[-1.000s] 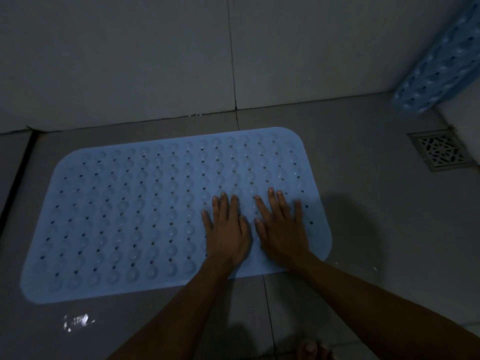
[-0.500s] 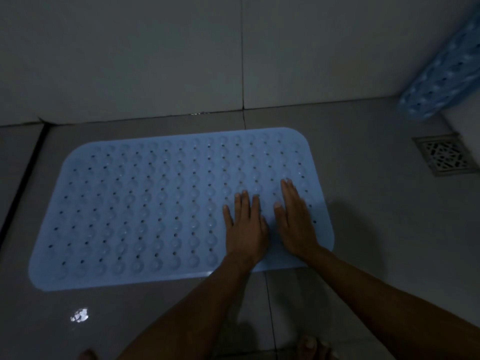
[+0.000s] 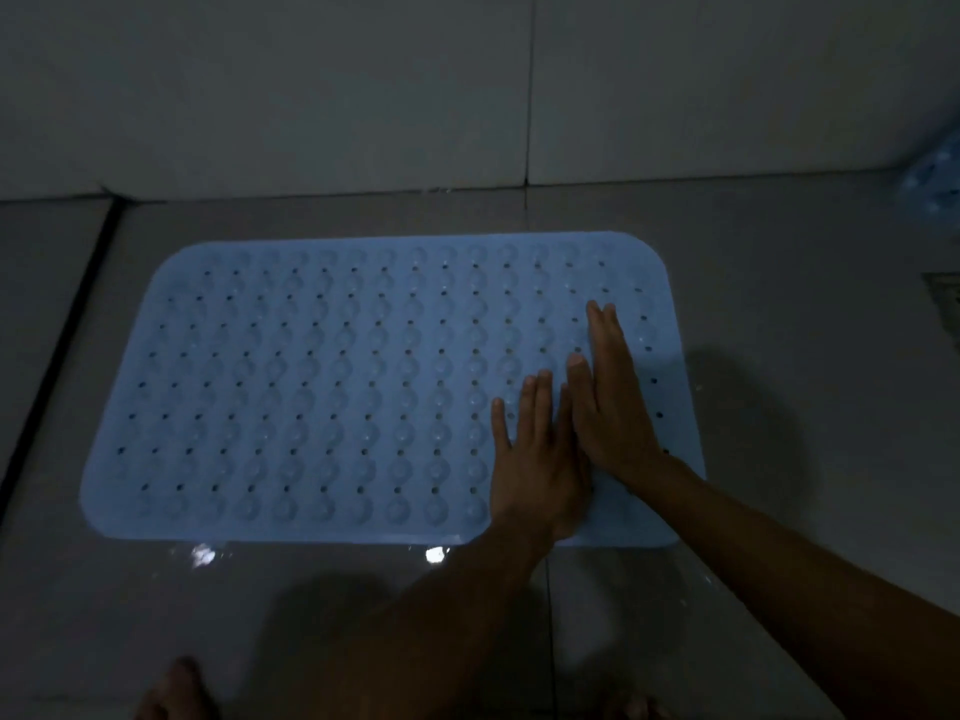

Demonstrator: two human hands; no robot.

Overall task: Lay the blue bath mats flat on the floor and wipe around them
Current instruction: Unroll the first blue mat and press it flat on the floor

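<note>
Both hands, left hand (image 3: 537, 470) and right hand (image 3: 610, 402), lay flat, fingers extended, side by side touching, on blue mat (image 3: 322, 387), gripping nothing.

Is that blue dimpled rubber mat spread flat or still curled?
Spread flat: blue dimpled rubber mat shows all four corners down on the floor.

A light blue bath mat (image 3: 322, 387) lies flat on the grey tiled floor, its long side running left to right, parallel to the wall behind it. It is a rounded-corner rectangle covered in rows of raised bumps with small drain holes between them. Its near edge crosses a tile joint. A second blue mat (image 3: 937, 181), with the same holed pattern, shows only partly at the right edge, blurred, apparently leaning up off the floor.
</note>
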